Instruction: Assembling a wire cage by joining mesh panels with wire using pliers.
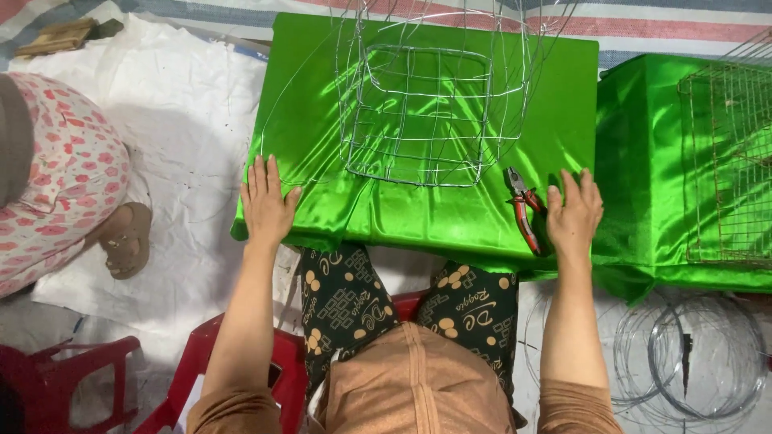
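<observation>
My left hand (265, 202) lies flat, fingers apart, on the front left corner of a table covered in shiny green cloth (322, 96). My right hand (574, 213) rests flat near the front right edge, holding nothing. Just left of it lie red-handled pliers (523, 207) on the cloth, close to the thumb. A wire basket frame (426, 104) of thin silver wire stands on the middle of the table, beyond both hands.
A second green-covered table (643, 161) at the right carries a rusty wire grid (728, 161). Coils of wire (691, 354) lie on the floor at lower right. Another person in a floral garment (56, 185) sits at the left on white sheeting. Red plastic stools (72, 378) stand below.
</observation>
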